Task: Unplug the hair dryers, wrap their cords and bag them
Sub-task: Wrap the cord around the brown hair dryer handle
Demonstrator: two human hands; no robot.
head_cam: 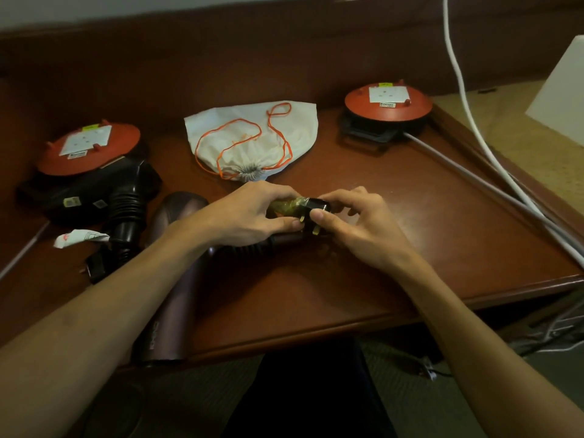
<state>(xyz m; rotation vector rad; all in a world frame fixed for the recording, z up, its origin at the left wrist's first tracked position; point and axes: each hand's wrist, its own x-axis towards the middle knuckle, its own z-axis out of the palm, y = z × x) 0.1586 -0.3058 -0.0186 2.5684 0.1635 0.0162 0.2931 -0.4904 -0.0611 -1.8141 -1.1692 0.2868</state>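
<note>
While both hands meet at frame centre, the left hand [252,213] pinches the yellowish taped cord bundle [284,207] and the right hand [350,222] nips the black plug [317,207], prongs facing the viewer. Below them the maroon hair dryer [175,279] runs lengthwise toward lower left, under the left forearm. Straight above waits the white drawstring bag [252,137], mouth cinched, nearer the left hand.

We see a white bag [252,137] with orange drawstring [243,134], red-topped reels [90,148], a maroon dryer [177,279], reddish-brown worktop [410,232].
</note>
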